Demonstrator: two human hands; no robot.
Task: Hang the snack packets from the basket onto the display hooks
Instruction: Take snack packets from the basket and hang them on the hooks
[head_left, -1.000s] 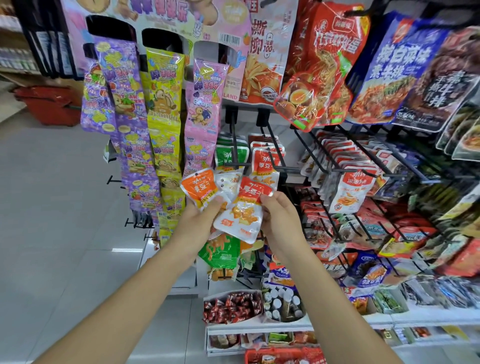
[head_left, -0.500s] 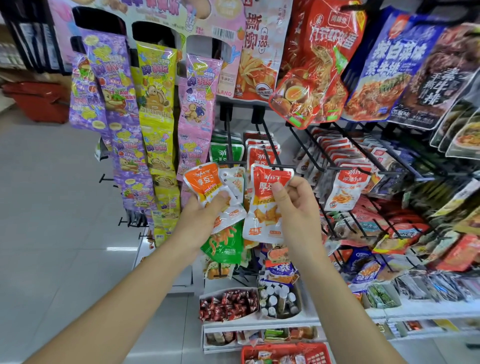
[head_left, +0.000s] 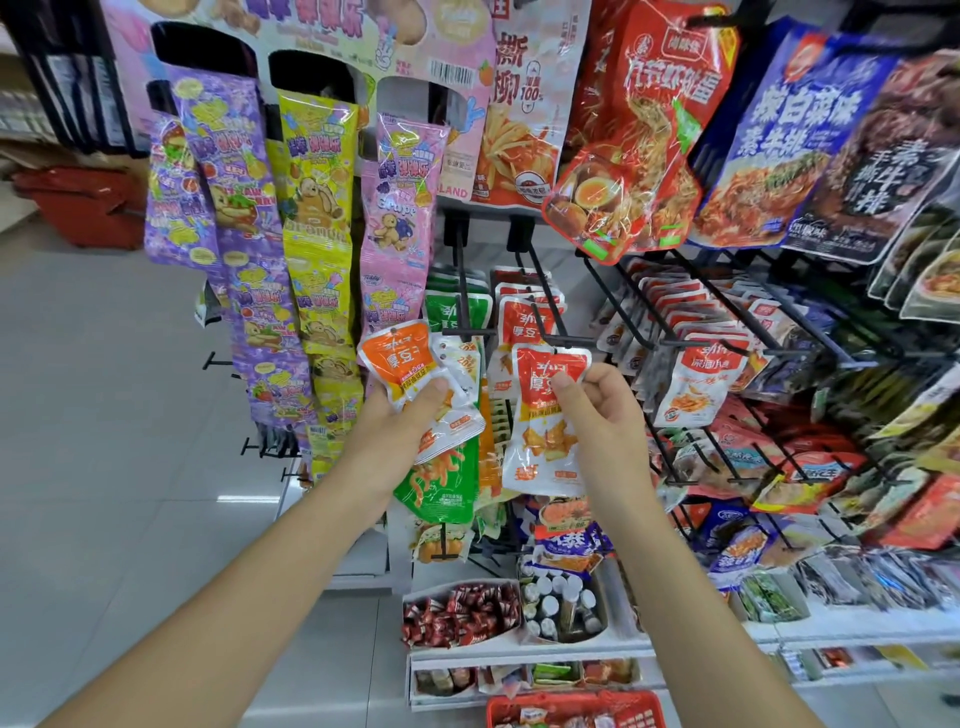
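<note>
Red basket (head_left: 571, 700), snack packets (head_left: 525, 722) inside

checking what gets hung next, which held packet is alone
The red-topped packet, pinched alone in the right hand; the left hand holds the orange-topped packet bunched with others.

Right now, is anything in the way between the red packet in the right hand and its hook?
Nothing visible is. The right hand pinches the red packet, its top right below the front end of the black hook. Matching packets hang farther back, so the tip looks free.
</note>
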